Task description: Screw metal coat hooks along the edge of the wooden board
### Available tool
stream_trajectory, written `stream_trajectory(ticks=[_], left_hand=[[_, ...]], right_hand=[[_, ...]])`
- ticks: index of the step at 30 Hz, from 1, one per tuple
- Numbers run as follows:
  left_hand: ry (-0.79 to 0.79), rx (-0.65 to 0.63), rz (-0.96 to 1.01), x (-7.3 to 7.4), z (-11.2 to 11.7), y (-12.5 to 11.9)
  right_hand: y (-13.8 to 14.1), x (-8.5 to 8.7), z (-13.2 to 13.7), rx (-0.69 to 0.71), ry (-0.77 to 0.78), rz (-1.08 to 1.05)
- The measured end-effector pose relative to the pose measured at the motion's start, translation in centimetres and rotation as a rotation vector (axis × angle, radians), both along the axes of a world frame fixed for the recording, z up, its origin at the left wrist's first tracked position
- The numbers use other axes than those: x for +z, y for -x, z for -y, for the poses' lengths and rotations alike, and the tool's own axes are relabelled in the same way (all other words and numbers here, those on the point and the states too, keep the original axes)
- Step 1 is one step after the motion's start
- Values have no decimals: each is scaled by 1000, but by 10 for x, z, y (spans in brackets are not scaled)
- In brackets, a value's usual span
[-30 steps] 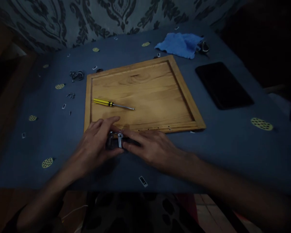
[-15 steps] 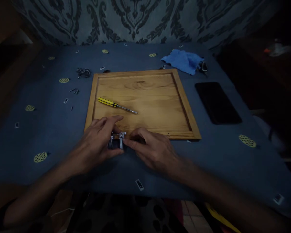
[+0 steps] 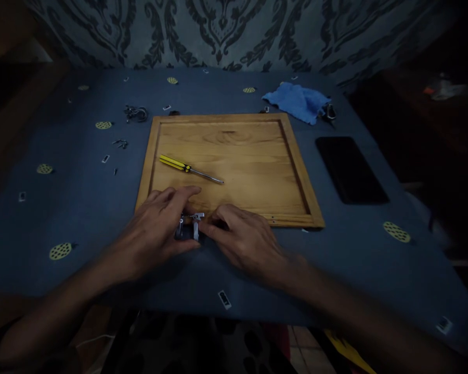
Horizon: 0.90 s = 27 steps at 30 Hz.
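A silver metal cabinet hinge [image 3: 196, 228] sits at the near edge of a framed wooden panel [image 3: 234, 156], left of the middle. My left hand [image 3: 159, 223] holds it from the left, thumb below and fingers above. From the right, my right hand [image 3: 245, 236] has its thumb tip at the hinge, with the fingers curled. Whatever lies between those fingertips is hidden. On the panel beyond my left hand rests a screwdriver [image 3: 191, 169] with a yellow and black handle, its shaft pointing right.
Several small screws [image 3: 120, 143] lie left of the panel, with a single screw [image 3: 115, 171] nearer. Farther back is a clump of metal parts [image 3: 135, 113]. A blue cloth [image 3: 296, 101] is at the back right, and a dark flat phone-like slab [image 3: 351, 170] lies right of the panel.
The view has shifted slightly. Both hands stay at the hinge, with the right fingers only a little different in position.
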State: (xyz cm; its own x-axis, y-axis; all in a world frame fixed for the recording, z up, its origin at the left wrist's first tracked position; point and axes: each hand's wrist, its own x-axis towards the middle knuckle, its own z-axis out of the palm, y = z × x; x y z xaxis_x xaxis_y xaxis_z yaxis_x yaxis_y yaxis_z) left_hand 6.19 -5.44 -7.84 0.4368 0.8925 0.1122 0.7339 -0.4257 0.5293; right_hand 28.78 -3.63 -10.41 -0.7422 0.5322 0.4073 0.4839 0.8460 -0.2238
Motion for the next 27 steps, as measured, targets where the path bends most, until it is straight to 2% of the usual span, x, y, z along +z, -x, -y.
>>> stream_trajectory(ticks=[6, 13, 21, 27], left_hand=[[4, 15, -19, 2, 1, 0], [13, 21, -19, 0, 0, 0], [-14, -21, -14, 0, -2, 0], [-15, 0, -47, 2, -1, -1]], right_hand=[[-1, -3, 0, 0, -7, -26], [-5, -1, -2, 41, -58, -183], [-3, 1, -5, 28, -120, -61], [-1, 2, -7, 26, -85, -20]])
